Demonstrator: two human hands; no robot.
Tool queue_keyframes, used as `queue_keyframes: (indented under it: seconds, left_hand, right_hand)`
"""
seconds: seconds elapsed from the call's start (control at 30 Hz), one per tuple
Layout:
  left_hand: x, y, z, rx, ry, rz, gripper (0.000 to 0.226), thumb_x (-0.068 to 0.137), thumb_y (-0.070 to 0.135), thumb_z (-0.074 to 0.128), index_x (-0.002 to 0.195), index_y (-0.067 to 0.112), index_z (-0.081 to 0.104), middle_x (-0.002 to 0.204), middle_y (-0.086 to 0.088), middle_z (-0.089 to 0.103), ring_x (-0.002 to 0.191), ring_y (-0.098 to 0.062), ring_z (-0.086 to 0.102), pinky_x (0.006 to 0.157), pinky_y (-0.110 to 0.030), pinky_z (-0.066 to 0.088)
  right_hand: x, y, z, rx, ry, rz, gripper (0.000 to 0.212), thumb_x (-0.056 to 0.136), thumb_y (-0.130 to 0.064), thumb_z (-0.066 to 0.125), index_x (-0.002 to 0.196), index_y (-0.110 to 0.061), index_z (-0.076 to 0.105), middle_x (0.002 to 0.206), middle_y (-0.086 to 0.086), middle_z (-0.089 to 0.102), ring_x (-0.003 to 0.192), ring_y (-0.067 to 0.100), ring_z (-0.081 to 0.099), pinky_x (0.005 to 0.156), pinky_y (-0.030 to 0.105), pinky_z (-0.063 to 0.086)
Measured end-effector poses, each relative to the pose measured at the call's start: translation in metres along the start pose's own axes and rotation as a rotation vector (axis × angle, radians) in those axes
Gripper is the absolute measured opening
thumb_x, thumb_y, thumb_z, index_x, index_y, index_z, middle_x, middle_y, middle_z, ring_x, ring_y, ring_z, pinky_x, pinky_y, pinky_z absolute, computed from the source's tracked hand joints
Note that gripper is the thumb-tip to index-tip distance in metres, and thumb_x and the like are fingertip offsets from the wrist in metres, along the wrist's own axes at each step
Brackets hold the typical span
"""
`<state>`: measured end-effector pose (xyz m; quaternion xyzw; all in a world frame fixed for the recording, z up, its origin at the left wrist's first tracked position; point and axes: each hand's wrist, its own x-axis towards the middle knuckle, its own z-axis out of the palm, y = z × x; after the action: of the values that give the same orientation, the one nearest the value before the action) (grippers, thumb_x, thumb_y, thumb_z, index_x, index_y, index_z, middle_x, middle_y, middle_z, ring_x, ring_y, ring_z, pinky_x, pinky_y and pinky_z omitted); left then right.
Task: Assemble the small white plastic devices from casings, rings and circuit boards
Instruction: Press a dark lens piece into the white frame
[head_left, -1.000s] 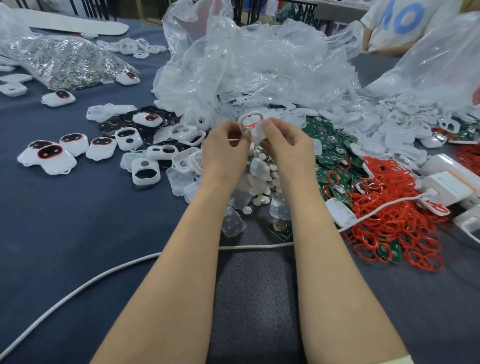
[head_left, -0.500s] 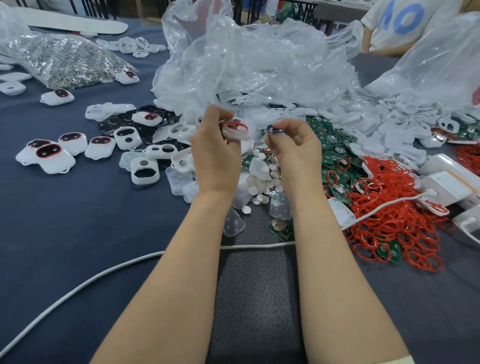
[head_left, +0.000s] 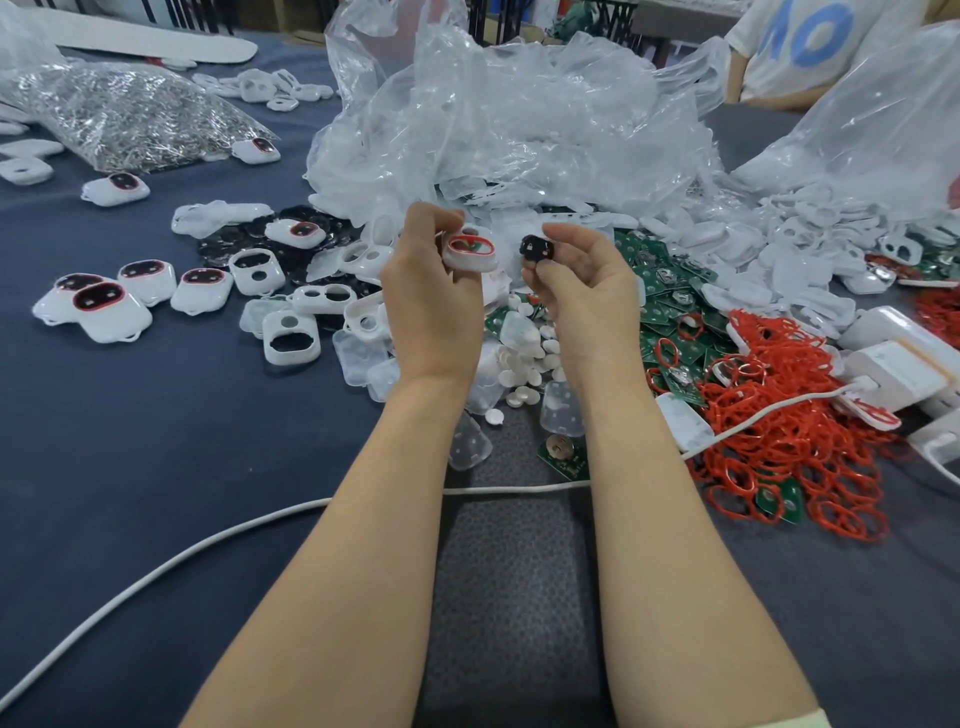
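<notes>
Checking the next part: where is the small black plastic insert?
Head view, centre: the black insert is pinched by the right hand, beside the red-ringed white casing in the left hand.

Bright, even light from overhead, shadows soft and thin. The plastic bags (head_left: 519, 119) throw white glare, and the one at the table's (head_left: 130, 467) far right corner is nearly washed out. The centre is crisp: left hand (head_left: 431, 296), right hand (head_left: 587, 296), casing (head_left: 469, 260) and black piece (head_left: 536, 248) all sharp. Forearms drop only faint shade. Wide-angle bend shows at the edges, the cable (head_left: 156, 571) bowing near left, and the far corners go soft.
</notes>
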<state>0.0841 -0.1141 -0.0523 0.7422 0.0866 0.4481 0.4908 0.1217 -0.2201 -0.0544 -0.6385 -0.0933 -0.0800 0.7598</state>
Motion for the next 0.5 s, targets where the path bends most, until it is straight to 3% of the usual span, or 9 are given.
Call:
queue_keyframes:
  seconds: [0.13, 0.23, 0.33, 0.4, 0.5]
  left_hand:
    - [0.002, 0.000, 0.001, -0.005, -0.124, -0.116, 0.010, 0.092, 0.004, 0.055, 0.099, 0.008, 0.062, 0.080, 0.010, 0.060, 0.071, 0.003, 0.061, 0.069, -0.011, 0.049]
    - [0.003, -0.002, 0.003, -0.080, -0.262, -0.255, 0.009, 0.098, 0.015, 0.053, 0.092, 0.011, 0.059, 0.080, 0.000, 0.066, 0.061, -0.004, 0.067, 0.062, -0.019, 0.053]
    - [0.003, -0.004, 0.005, 0.050, -0.339, -0.236, 0.012, 0.095, 0.020, 0.054, 0.094, 0.011, 0.061, 0.075, 0.001, 0.065, 0.065, -0.011, 0.062, 0.060, -0.014, 0.045]
    - [0.002, -0.005, 0.005, 0.091, -0.340, -0.231, 0.011, 0.094, 0.022, 0.053, 0.093, 0.014, 0.061, 0.069, 0.007, 0.059, 0.064, -0.009, 0.056, 0.055, -0.009, 0.037]
    - [0.001, -0.004, 0.006, 0.085, -0.328, -0.246, 0.013, 0.095, 0.022, 0.052, 0.097, 0.014, 0.062, 0.070, 0.008, 0.058, 0.071, -0.015, 0.058, 0.061, -0.021, 0.040]
  right_hand:
    - [0.000, 0.000, 0.001, -0.009, 0.017, 0.025, 0.028, 0.084, 0.005, 0.058, 0.092, -0.021, 0.063, 0.091, 0.004, 0.069, 0.083, 0.014, 0.069, 0.079, 0.024, 0.054]
    - [0.000, -0.001, 0.003, 0.002, 0.051, 0.031, 0.023, 0.085, 0.003, 0.060, 0.093, -0.018, 0.063, 0.090, 0.005, 0.068, 0.083, 0.016, 0.069, 0.079, 0.025, 0.054]
    - [-0.002, -0.003, 0.005, -0.024, 0.096, -0.017, 0.020, 0.087, 0.002, 0.060, 0.095, -0.016, 0.059, 0.089, 0.005, 0.064, 0.076, 0.012, 0.069, 0.078, 0.027, 0.056]
    - [-0.005, -0.004, 0.006, -0.163, 0.135, -0.076, 0.018, 0.087, -0.002, 0.061, 0.096, -0.017, 0.059, 0.088, 0.003, 0.063, 0.075, 0.011, 0.067, 0.076, 0.028, 0.055]
    - [-0.010, -0.005, 0.010, -0.402, 0.171, -0.208, 0.021, 0.086, -0.006, 0.059, 0.101, -0.018, 0.067, 0.087, -0.001, 0.060, 0.073, 0.007, 0.056, 0.072, 0.019, 0.047]
